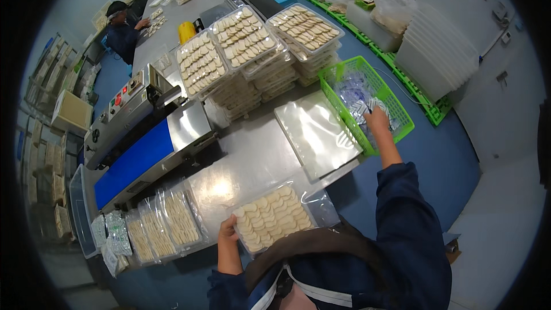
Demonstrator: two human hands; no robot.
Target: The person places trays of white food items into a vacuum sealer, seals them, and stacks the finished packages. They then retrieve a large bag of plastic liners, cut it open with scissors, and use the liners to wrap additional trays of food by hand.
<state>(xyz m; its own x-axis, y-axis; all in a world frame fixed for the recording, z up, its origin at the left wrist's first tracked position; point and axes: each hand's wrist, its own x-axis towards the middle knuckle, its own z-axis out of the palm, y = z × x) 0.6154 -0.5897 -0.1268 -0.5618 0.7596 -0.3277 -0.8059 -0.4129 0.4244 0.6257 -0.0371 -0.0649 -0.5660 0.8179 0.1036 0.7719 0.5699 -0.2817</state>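
My left hand [229, 229] grips the left edge of a clear plastic tray of pale sliced pieces [275, 217], which sits in a clear bag at the table's near edge. The bag's loose end lies to the right. My right hand [378, 119] reaches into a green plastic basket [398, 122] of small printed packets [355, 90]; its fingertips are partly hidden among them, so a grip cannot be made out. Between the basket and the bagged tray lies a flat stack of clear plastic bags [316, 133].
Piled trays of slices [246, 36] stand at the back. A sealing machine with a blue conveyor belt [135, 161] is at left, with bagged trays [178, 217] and silvery packets [117, 230] before it. A co-worker [121, 34] sits at the far left of the steel table [241, 159].
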